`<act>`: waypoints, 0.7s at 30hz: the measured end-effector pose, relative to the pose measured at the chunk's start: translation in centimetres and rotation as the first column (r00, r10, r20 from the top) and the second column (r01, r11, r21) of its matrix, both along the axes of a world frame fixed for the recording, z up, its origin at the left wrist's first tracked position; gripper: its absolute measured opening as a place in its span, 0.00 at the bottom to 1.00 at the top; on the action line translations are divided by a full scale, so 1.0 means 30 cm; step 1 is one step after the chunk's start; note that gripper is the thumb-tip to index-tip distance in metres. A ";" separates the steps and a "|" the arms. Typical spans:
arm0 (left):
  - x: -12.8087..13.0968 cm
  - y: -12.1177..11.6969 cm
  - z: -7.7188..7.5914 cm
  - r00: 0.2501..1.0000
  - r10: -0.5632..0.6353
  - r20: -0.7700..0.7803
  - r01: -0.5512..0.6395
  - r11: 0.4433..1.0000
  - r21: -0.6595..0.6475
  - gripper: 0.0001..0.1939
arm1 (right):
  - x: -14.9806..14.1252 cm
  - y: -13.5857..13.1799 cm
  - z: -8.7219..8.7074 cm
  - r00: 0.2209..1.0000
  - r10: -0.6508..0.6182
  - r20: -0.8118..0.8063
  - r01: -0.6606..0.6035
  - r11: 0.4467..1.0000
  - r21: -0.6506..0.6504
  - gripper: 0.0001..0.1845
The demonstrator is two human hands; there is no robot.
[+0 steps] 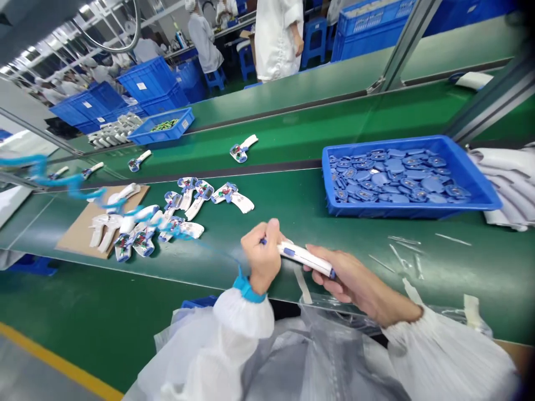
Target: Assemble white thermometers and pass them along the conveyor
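Note:
A slim white handheld device (307, 256) with blue trim is held level between my two hands above the green bench. My left hand (263, 250) is closed around its left end, so that end is mostly hidden. A blue wrist strap (247, 287) with a coiled cord sits on my left wrist. My right hand (355, 281) grips the other end, thumb on top and fingers beneath. To the left lie several half-assembled white units (144, 242) with exposed electronics and blue parts.
A blue tray (412, 210) full of blue round-edged parts stands at right, beside stacked white sleeves (507, 184). Thin clear strips (403, 256) lie below it. Cardboard (77, 236) is under some white shells. A green conveyor (292, 131) runs behind with more units. Co-workers (279, 39) are beyond.

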State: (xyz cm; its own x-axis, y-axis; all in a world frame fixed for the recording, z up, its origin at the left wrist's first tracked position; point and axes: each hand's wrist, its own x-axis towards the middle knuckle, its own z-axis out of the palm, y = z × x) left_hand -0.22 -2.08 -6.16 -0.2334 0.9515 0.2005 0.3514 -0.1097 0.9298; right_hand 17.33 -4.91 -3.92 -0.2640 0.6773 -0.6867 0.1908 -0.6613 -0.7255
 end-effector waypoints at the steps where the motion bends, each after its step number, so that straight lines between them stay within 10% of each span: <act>1: 0.014 0.010 -0.016 0.997 0.081 -0.001 -0.081 0.997 -0.001 0.30 | -0.011 -0.001 -0.008 0.998 0.036 0.045 -0.040 0.994 0.104 0.26; 4: 0.058 0.069 -0.049 0.973 0.160 -0.166 -0.160 0.987 0.011 0.30 | -0.053 -0.024 -0.050 0.916 0.087 0.393 -0.298 0.802 0.517 0.21; 7: 0.079 0.117 -0.054 0.945 0.133 -0.298 -0.142 0.990 -0.008 0.30 | -0.080 -0.047 -0.089 0.750 0.003 0.662 -0.525 0.612 0.591 0.23; 14: -0.087 0.181 0.023 0.805 -0.275 -0.526 0.155 0.953 -0.262 0.23 | 0.016 0.074 -0.005 0.838 -0.032 0.544 -0.422 0.593 0.685 0.20; 21: -0.360 0.709 0.291 0.776 0.041 -0.629 -0.295 0.905 -0.305 0.26 | 0.159 0.294 0.188 0.842 -0.333 0.423 -0.227 0.493 0.840 0.24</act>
State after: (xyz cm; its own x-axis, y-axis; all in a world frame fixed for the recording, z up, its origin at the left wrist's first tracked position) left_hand -11.00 19.17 2.57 -0.3505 0.9366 -0.0005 0.8232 0.3083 0.4767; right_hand 22.10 3.91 1.74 -0.0408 0.9737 0.2240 0.6655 0.1937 -0.7209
